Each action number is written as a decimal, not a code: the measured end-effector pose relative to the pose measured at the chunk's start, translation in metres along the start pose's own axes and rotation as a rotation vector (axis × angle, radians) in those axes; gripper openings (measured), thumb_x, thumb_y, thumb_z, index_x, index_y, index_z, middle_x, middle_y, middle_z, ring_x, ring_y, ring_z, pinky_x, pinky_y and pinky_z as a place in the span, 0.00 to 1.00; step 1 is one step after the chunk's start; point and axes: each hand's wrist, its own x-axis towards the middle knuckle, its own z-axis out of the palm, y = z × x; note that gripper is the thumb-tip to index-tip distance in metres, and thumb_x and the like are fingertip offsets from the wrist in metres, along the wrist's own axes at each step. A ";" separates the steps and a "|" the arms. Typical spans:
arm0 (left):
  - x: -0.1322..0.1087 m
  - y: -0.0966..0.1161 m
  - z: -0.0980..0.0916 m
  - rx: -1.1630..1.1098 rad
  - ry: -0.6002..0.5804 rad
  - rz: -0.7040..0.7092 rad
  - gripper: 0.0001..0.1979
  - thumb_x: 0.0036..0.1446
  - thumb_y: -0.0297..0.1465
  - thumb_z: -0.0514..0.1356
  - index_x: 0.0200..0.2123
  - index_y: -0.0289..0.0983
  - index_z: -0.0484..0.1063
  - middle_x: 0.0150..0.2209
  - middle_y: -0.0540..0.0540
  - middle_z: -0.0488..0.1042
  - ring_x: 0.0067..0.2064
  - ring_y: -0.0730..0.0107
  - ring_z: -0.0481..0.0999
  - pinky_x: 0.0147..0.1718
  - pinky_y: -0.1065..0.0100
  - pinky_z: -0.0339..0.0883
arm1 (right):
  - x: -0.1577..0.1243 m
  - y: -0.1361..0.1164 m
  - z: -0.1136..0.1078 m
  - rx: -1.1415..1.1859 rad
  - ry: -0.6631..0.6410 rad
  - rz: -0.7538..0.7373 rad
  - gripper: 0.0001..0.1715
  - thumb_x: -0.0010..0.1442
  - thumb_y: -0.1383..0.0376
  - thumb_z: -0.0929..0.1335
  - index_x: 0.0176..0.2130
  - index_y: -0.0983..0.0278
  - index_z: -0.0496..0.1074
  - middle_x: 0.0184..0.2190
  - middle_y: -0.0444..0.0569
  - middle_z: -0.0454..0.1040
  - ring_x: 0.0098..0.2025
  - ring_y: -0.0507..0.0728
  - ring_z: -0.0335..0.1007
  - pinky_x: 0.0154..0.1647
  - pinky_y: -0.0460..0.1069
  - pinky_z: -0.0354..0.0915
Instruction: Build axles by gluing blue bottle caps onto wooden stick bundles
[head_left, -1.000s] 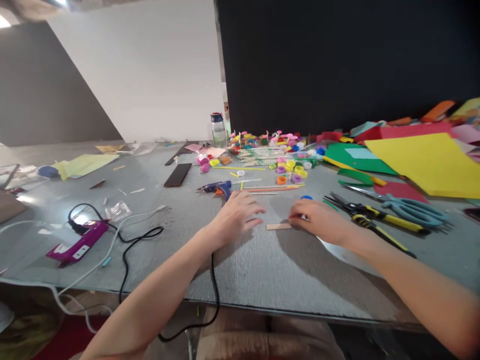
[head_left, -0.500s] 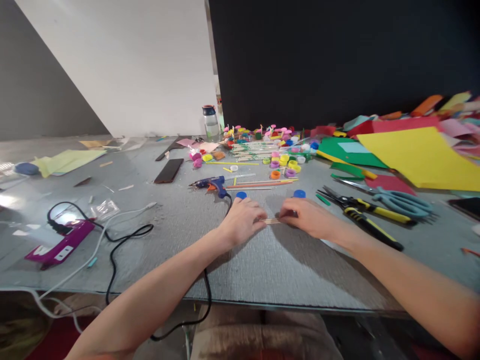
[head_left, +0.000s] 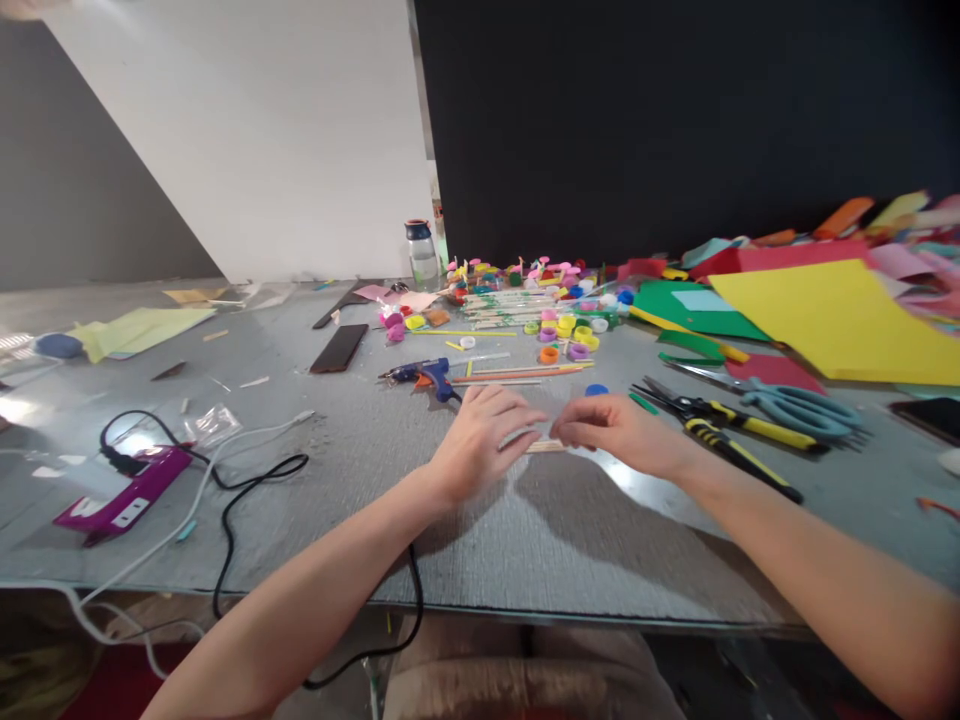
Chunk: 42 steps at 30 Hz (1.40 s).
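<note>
A short pale wooden stick (head_left: 546, 447), perhaps a pair side by side, lies low over the grey table between my hands. My left hand (head_left: 480, 440) hovers at its left end, fingers stretched out with a gap to the thumb and nothing visible in them. My right hand (head_left: 622, 432) is closed, its fingertips pinched at the stick's right end, which they partly hide. Just behind my right hand sits a blue bottle cap (head_left: 597, 390). A blue glue gun (head_left: 420, 374) lies beyond my left hand, its cord passing behind that hand.
Yellow-black pliers (head_left: 742, 425) and grey-blue scissors (head_left: 802, 408) lie right. Bottle-cap rings (head_left: 549, 355), coloured sticks (head_left: 525, 372) and wrapped sticks (head_left: 502, 305) are behind. Coloured paper (head_left: 832, 315) covers the far right. A phone (head_left: 339, 348), purple power strip (head_left: 127, 495) and black cable (head_left: 225, 520) are left.
My left hand has let go of the stick's left end and opened, shifting slightly, and now hides the left blue cap. My right hand stays near the right end.
</note>
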 end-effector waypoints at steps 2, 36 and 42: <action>0.000 0.004 -0.001 -0.033 0.089 0.111 0.12 0.69 0.37 0.62 0.51 0.38 0.77 0.44 0.44 0.81 0.47 0.61 0.76 0.49 0.59 0.61 | -0.001 -0.007 0.006 0.121 -0.017 0.012 0.22 0.62 0.47 0.70 0.30 0.62 0.75 0.26 0.46 0.72 0.28 0.54 0.66 0.31 0.50 0.61; 0.002 0.013 -0.004 -0.588 0.055 -0.265 0.10 0.66 0.36 0.61 0.32 0.37 0.73 0.32 0.48 0.77 0.36 0.68 0.75 0.40 0.66 0.69 | 0.000 -0.015 0.028 0.197 0.146 -0.021 0.31 0.59 0.39 0.72 0.25 0.61 0.69 0.23 0.43 0.63 0.27 0.53 0.56 0.29 0.50 0.54; 0.001 0.010 -0.007 -0.551 0.064 -0.231 0.10 0.67 0.32 0.59 0.32 0.37 0.73 0.31 0.48 0.78 0.35 0.69 0.76 0.38 0.67 0.69 | 0.001 -0.015 0.028 0.242 0.139 -0.022 0.28 0.60 0.42 0.72 0.24 0.61 0.69 0.22 0.43 0.66 0.28 0.53 0.60 0.31 0.51 0.58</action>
